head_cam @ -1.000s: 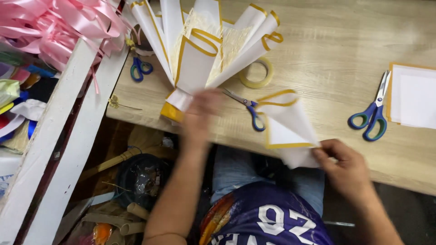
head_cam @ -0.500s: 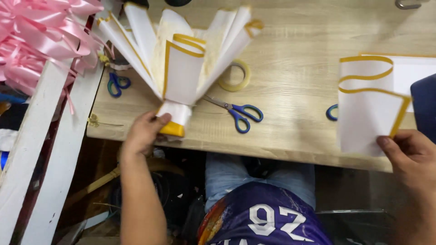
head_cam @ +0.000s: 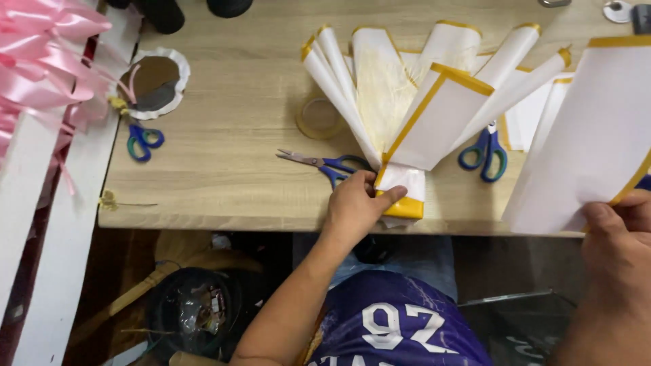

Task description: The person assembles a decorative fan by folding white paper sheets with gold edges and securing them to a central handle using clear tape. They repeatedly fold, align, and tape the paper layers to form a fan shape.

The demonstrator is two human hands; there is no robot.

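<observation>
White paper edged in gold: my left hand [head_cam: 358,203] pinched the narrow base of the fan of folded sheets [head_cam: 413,115] at the near edge of the wooden table [head_cam: 224,135], while my right hand [head_cam: 620,234], well apart, gripped a loose sheet [head_cam: 590,135] by its lower corner. The fan's long axis ran away from me, its base toward my body and its tips spreading toward the far side. To add a sheet well, I judged, the base needed a firm pinch and aligned edges. Scissors [head_cam: 325,165] lay just beside my thumb.
</observation>
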